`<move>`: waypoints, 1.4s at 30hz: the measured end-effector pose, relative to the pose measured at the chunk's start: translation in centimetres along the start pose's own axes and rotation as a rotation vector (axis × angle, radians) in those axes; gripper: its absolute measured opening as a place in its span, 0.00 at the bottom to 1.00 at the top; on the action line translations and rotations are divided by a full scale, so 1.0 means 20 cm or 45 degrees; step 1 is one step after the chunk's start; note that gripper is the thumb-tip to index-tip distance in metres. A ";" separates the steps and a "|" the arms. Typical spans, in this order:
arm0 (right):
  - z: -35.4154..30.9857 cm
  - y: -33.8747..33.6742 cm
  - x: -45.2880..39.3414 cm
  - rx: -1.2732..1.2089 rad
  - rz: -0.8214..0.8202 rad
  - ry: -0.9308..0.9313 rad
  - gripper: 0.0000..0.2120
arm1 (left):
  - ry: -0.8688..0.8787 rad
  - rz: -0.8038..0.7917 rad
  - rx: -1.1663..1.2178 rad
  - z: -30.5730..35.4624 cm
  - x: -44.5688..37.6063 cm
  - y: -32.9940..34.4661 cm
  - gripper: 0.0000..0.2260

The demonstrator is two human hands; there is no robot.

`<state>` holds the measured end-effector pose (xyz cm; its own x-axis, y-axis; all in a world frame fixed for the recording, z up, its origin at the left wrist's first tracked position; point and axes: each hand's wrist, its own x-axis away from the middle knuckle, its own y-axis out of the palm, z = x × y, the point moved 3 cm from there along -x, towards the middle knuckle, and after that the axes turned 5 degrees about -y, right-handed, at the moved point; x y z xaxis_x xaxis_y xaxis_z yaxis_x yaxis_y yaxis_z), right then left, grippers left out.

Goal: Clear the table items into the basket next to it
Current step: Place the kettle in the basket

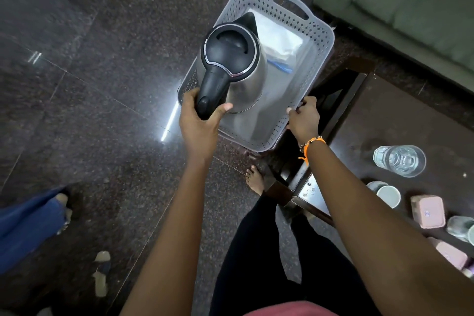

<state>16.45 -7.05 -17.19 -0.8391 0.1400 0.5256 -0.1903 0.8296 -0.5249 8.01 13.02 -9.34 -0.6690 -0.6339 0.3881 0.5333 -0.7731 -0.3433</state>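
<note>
My left hand (pixel 198 120) grips the black handle of a steel electric kettle (pixel 237 69) with a black lid, held over the grey perforated plastic basket (pixel 315 41) on the floor. My right hand (pixel 305 117) grips the basket's near right rim. A clear plastic bag with something blue (pixel 280 45) lies inside the basket. On the dark table (pixel 379 120) at right stand a clear glass (pixel 398 160), a white cup (pixel 388 195), a pink box (pixel 427 210) and another glass (pixel 460 227).
A green sofa (pixel 410 0) fills the upper right. The floor is dark polished stone. Another person's blue-clad leg (pixel 28 223) is at lower left, with sandals (pixel 101 272) nearby. My own bare feet (pixel 254 179) stand beside the table's corner.
</note>
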 end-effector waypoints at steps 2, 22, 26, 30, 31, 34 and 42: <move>0.02 -0.02 0.02 -0.053 0.016 -0.016 0.16 | 0.062 0.094 -0.074 0.03 0.07 0.01 0.29; 0.92 -1.07 -0.01 0.833 0.060 -0.006 0.40 | -0.022 -0.786 -0.274 -0.03 0.95 0.96 0.09; 1.03 -1.15 -0.12 0.905 -0.185 -0.092 0.42 | -0.039 -0.734 -0.389 -0.10 1.08 1.13 0.09; 1.08 -1.20 -0.18 0.863 -0.259 -0.205 0.38 | -0.035 -0.690 -0.468 -0.15 1.21 1.29 0.08; 1.09 -1.22 -0.18 0.833 -0.263 -0.211 0.38 | -0.025 -0.682 -0.472 -0.15 1.24 1.33 0.08; 1.14 -1.29 -0.16 0.771 -0.226 -0.238 0.40 | 0.001 -0.665 -0.487 -0.15 1.33 1.46 0.08; 1.37 -1.71 -0.12 0.641 -0.006 -0.169 0.40 | 0.024 -0.716 -0.471 -0.09 1.55 1.86 0.08</move>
<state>10.97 -50.54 -18.79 -0.8889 0.0405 0.4564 -0.3880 0.4630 -0.7969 6.11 -35.36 -11.62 -0.8039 -0.1342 0.5794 -0.1091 -0.9244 -0.3654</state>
